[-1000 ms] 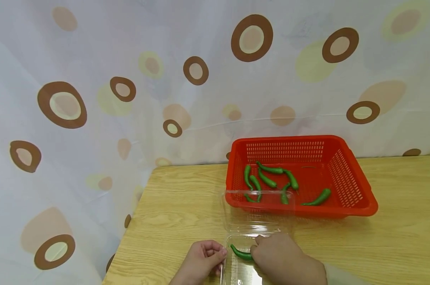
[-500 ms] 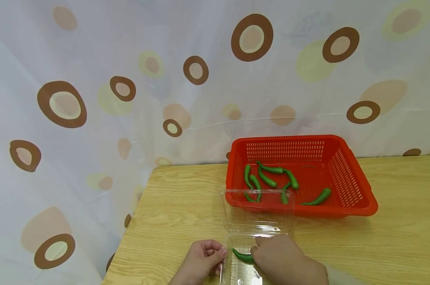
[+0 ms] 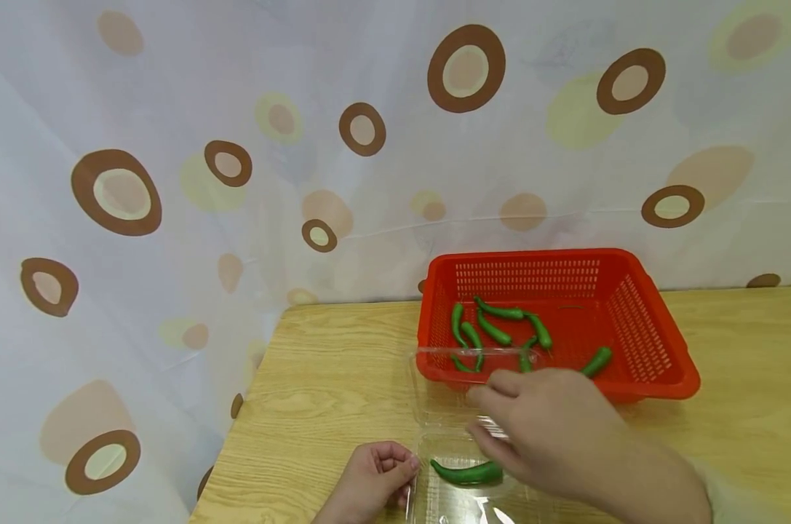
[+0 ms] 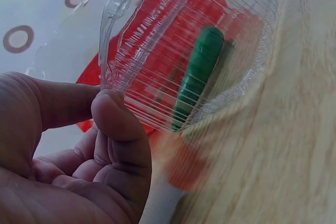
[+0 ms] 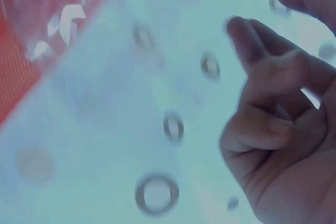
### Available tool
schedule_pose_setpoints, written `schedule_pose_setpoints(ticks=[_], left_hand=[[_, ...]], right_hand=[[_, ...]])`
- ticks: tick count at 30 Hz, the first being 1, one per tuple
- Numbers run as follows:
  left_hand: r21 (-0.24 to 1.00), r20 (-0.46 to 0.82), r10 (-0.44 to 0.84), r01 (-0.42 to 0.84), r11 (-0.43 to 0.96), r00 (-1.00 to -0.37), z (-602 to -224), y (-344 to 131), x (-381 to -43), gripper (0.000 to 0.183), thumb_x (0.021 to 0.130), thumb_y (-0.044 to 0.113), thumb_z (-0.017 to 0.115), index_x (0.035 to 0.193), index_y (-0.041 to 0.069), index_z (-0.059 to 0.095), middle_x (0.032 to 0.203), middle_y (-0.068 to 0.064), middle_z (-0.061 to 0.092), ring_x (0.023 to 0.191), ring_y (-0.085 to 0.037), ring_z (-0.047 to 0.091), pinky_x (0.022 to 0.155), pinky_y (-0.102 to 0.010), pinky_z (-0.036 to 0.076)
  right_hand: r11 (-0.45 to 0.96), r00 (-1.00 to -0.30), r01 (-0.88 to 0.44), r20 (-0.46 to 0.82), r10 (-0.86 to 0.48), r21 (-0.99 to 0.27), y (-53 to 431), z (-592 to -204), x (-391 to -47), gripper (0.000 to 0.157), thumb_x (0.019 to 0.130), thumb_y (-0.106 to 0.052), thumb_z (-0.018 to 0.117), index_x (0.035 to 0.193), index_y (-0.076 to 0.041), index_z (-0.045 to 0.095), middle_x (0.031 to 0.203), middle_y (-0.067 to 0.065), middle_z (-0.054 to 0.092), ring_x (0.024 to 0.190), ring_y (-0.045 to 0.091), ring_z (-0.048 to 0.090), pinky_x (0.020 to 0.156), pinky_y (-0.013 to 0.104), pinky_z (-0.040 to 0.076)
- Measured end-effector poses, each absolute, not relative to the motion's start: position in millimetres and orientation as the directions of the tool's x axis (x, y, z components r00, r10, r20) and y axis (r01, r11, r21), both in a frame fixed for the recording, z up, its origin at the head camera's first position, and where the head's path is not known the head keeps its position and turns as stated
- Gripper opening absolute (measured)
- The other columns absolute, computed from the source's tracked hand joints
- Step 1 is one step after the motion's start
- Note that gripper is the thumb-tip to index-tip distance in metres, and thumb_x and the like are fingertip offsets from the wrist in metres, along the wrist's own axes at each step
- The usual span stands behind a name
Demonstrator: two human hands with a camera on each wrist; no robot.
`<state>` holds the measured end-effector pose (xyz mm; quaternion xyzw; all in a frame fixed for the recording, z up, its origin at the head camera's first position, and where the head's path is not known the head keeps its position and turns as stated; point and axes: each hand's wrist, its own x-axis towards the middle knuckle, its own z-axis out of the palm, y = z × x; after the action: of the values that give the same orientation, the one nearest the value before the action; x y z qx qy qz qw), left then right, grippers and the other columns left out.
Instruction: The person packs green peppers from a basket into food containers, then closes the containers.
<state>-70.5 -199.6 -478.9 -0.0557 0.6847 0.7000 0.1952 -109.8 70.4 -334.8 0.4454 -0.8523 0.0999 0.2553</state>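
Note:
A clear plastic clamshell box [image 3: 434, 502] lies with its lid [image 3: 434, 400] raised against the red basket. One green chili pepper [image 3: 467, 473] rests in its base; the left wrist view shows this pepper [image 4: 199, 72] through the ribbed plastic. My left hand [image 3: 375, 477] pinches the box's left rim between thumb and forefinger, the other fingers curled. Over the lid and the box's right side hovers my right hand [image 3: 552, 429], blurred. In the right wrist view its thumb and forefinger stand apart, holding nothing.
Behind the box stands a red perforated basket [image 3: 664, 320] with several green chili peppers [image 3: 493, 327], some seen through the clear lid. The wood-grain table [image 3: 323, 386] ends at a patterned cloth [image 3: 238, 94] at the back and left.
My right hand has let go of the chili pepper in the box and lifted up toward the basket. The pepper now shows whole. My left hand has kept its place on the rim.

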Motion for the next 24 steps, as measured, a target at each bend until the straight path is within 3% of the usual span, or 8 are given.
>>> schedule_pose_setpoints(ticks=[4,7,11,13,19,24], left_hand=[[0.939,-0.341,0.197,-0.343,0.027,-0.919,-480,-200,-70,0.018,0.099,0.009,0.069,0.096,-0.008,0.067,0.071,0.003,0.064,0.056,-0.006,0.055,0.053,-0.017,0.049],[0.938,-0.343,0.197,-0.346,0.024,-0.918,-479,-199,-70,0.019,0.099,0.009,0.069,0.097,-0.01,0.067,0.071,0.003,0.064,0.057,-0.006,0.055,0.053,-0.017,0.05],[0.936,-0.348,0.194,-0.35,0.024,-0.917,-479,-200,-70,0.019,0.099,0.009,0.07,0.097,-0.01,0.067,0.07,0.003,0.065,0.057,-0.005,0.056,0.053,-0.017,0.05],[0.934,-0.353,0.193,-0.355,0.024,-0.915,-480,-201,-70,0.018,0.099,0.01,0.07,0.097,-0.008,0.068,0.07,0.003,0.065,0.057,-0.006,0.056,0.053,-0.017,0.05],[0.932,-0.358,0.197,-0.364,0.009,-0.913,-483,-202,-72,0.015,0.099,0.01,0.07,0.095,-0.004,0.068,0.07,0.001,0.065,0.057,-0.006,0.057,0.053,-0.017,0.05],[0.931,-0.359,0.188,-0.365,0.0,-0.914,-483,-201,-72,0.014,0.099,0.008,0.07,0.096,-0.006,0.069,0.07,0.002,0.065,0.057,-0.006,0.058,0.053,-0.017,0.051]], right_hand=[[0.587,-0.425,-0.81,0.686,-0.59,0.003,84,-297,-150,0.019,0.079,-0.027,0.08,0.094,-0.016,0.075,0.082,-0.006,0.071,0.05,0.002,0.048,0.042,0.016,0.036],[0.608,-0.477,-0.792,0.687,-0.549,-0.064,89,-280,-192,0.013,0.081,-0.019,0.08,0.092,-0.014,0.075,0.081,-0.002,0.072,0.055,0.007,0.054,0.046,0.023,0.042],[0.653,-0.638,-0.729,0.548,-0.541,-0.205,90,-273,-247,0.005,0.09,-0.017,0.075,0.092,-0.012,0.075,0.087,0.001,0.073,0.075,0.018,0.06,0.066,0.037,0.053],[0.663,-0.702,-0.694,0.468,-0.538,-0.28,88,-278,-271,0.006,0.093,-0.017,0.073,0.092,-0.012,0.076,0.091,0.003,0.073,0.086,0.023,0.061,0.079,0.043,0.052],[0.675,-0.803,-0.592,0.248,-0.542,-0.44,93,-326,-327,0.012,0.095,-0.016,0.07,0.097,-0.007,0.077,0.096,0.007,0.076,0.094,0.028,0.065,0.091,0.049,0.053],[0.745,-0.849,-0.497,0.072,-0.523,-0.445,101,-371,-345,0.025,0.097,-0.02,0.068,0.111,0.0,0.073,0.109,0.015,0.074,0.102,0.033,0.067,0.094,0.055,0.056]])
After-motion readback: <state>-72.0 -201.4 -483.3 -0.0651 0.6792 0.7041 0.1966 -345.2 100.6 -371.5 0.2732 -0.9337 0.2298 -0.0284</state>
